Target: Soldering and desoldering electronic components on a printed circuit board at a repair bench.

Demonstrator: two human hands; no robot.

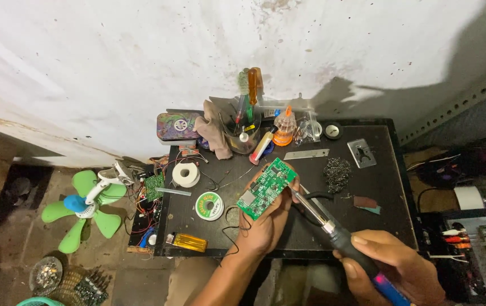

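Circuit board (267,187): centre of the frame, tilted above the black table (379,209), face up for tip access.
Left hand (265,226): fingers closed around board's lower edge.
Right hand (393,266): lower right, wrapped round soldering iron (333,229), tip at board's right edge.
Solder spool (209,205): just left, within reach.

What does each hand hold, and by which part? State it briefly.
The left hand holds a green circuit board from beneath, by its lower edge. The right hand holds a soldering iron by its dark handle.

one green circuit board (267,188), one soldering iron (333,231), two solder spools (186,174), one fan (87,205)
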